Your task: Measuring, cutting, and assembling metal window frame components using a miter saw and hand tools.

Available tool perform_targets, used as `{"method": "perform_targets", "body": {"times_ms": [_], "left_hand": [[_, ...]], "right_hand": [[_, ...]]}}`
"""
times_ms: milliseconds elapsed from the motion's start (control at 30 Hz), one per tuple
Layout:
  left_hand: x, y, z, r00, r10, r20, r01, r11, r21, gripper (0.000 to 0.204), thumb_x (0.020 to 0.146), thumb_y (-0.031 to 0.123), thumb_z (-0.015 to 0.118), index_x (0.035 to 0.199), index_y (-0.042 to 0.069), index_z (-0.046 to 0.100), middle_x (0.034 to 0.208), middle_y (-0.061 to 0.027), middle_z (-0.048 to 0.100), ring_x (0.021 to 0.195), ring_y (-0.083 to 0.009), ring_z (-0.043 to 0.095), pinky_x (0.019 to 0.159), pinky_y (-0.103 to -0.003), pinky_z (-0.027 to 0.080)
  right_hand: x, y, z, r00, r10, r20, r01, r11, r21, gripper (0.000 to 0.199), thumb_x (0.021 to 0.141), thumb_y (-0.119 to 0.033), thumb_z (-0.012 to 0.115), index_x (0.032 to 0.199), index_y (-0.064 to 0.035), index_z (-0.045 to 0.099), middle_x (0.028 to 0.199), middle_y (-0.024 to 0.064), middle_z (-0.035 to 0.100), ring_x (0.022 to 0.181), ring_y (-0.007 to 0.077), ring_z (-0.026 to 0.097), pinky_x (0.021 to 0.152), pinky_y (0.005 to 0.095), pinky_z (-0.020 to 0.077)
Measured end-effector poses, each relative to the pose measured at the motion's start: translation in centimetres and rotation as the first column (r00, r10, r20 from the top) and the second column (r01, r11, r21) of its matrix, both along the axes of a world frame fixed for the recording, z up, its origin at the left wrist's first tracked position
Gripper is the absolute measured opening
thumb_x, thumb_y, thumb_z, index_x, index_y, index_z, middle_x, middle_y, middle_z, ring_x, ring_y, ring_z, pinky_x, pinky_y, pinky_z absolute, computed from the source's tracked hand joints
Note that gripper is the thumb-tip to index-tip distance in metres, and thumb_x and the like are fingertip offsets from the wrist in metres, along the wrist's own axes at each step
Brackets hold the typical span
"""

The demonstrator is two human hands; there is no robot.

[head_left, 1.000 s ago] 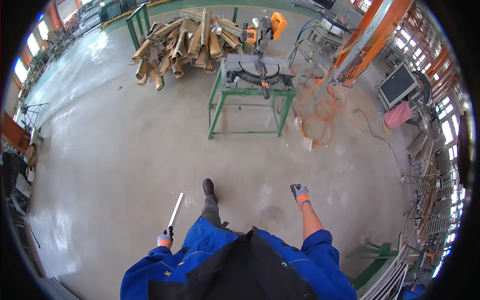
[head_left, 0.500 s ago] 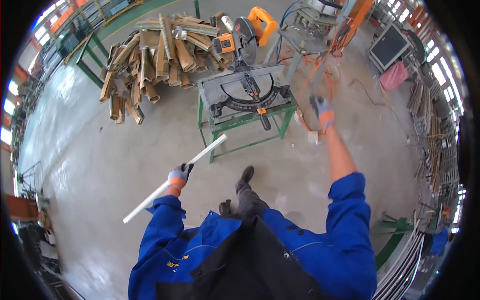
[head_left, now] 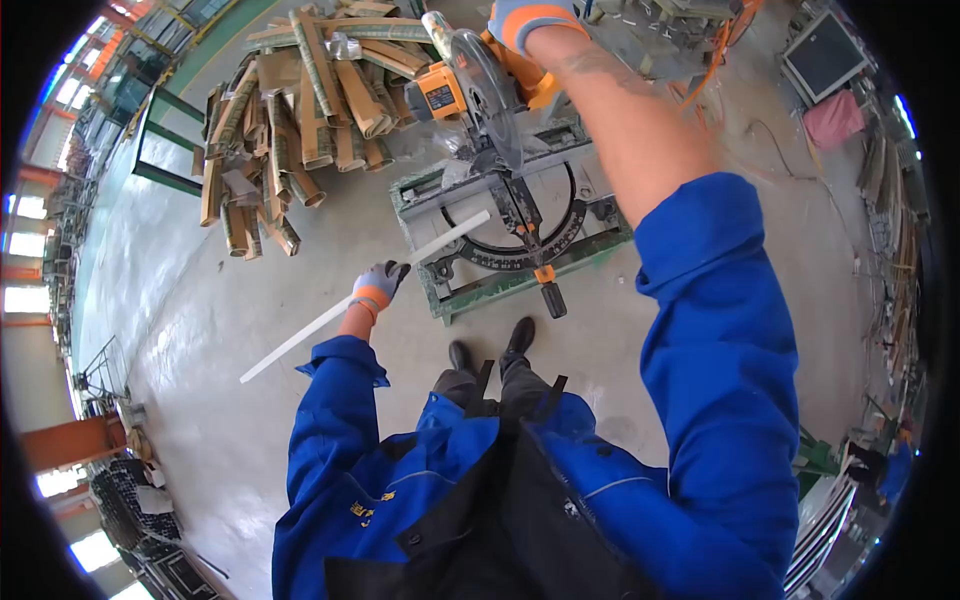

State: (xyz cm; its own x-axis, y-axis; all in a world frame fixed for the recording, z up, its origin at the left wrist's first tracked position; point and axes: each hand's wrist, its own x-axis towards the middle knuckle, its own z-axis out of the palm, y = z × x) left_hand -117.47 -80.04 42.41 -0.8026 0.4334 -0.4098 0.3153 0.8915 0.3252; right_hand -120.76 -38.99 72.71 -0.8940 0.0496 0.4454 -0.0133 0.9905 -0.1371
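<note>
My left hand (head_left: pixel 378 286), in a grey glove with an orange cuff, is closed round a long white strip (head_left: pixel 300 338). The strip slants up to the right, and its far end reaches over the base of a mitre saw (head_left: pixel 487 95). Its other end juts out to the left, past my forearm. The saw's round blade and orange body stand raised above the slotted base, with a dark-gripped lever at the front. My right hand (head_left: pixel 538 18), gloved the same way, is at the top edge by the saw's orange handle; its fingers are mostly out of sight.
A green metal stand (head_left: pixel 440 302) carries the saw. Behind it to the left lies a heap of cardboard-wrapped lengths (head_left: pixel 318 120). A dark-panelled box (head_left: pixel 823 58) and a pink cloth (head_left: pixel 833 120) are at the far right. Orange cables (head_left: pixel 722 58) hang near the top right.
I have stepped closer to the saw. My left hand has brought the strip's end over the saw base. My right hand has moved up and left, to beside the saw's handle.
</note>
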Motion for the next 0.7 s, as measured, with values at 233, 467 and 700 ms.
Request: {"method": "perform_targets", "body": {"times_ms": [233, 467, 700], "left_hand": [[-6.8, 5.1, 1.5, 0.992, -0.079, 0.100, 0.087, 0.993, -0.080, 0.073, 0.084, 0.068, 0.050, 0.104, 0.001, 0.070, 0.104, -0.0240, 0.067, 0.098, -0.0413, 0.063, 0.088, -0.043, 0.049], [-5.7, 7.5, -0.5, 0.994, -0.087, 0.064, 0.093, 0.990, -0.102, 0.082, 0.083, 0.072, 0.047, 0.108, -0.003, 0.067, 0.113, -0.0266, 0.063, 0.109, -0.0413, 0.059, 0.094, -0.043, 0.047], [-4.4, 9.5, 0.5, 0.989, -0.059, 0.139, 0.078, 0.987, -0.138, 0.075, 0.085, 0.068, 0.046, 0.115, 0.002, 0.065, 0.115, -0.0232, 0.064, 0.110, -0.0390, 0.060, 0.093, -0.043, 0.047]], "right_hand": [[2.1, -1.7, 2.6, 0.952, -0.303, 0.041, 0.295, 0.946, 0.134, 0.031, 0.083, -0.028, 0.052, 0.091, -0.0064, 0.073, 0.093, 0.0207, 0.069, 0.087, 0.0366, 0.067, 0.076, 0.0455, 0.0534], [1.5, 1.1, 1.6, 0.932, -0.361, 0.026, 0.355, 0.927, 0.124, 0.036, 0.086, -0.035, 0.053, 0.085, -0.0047, 0.073, 0.087, 0.0216, 0.069, 0.082, 0.0362, 0.068, 0.073, 0.0433, 0.0541], [7.4, -0.7, 3.9, 0.840, -0.293, 0.456, 0.532, 0.609, -0.589, 0.041, 0.086, -0.038, 0.064, 0.088, 0.0032, 0.069, 0.072, 0.0183, 0.067, 0.066, 0.0252, 0.068, 0.057, 0.0400, 0.0513]]}}
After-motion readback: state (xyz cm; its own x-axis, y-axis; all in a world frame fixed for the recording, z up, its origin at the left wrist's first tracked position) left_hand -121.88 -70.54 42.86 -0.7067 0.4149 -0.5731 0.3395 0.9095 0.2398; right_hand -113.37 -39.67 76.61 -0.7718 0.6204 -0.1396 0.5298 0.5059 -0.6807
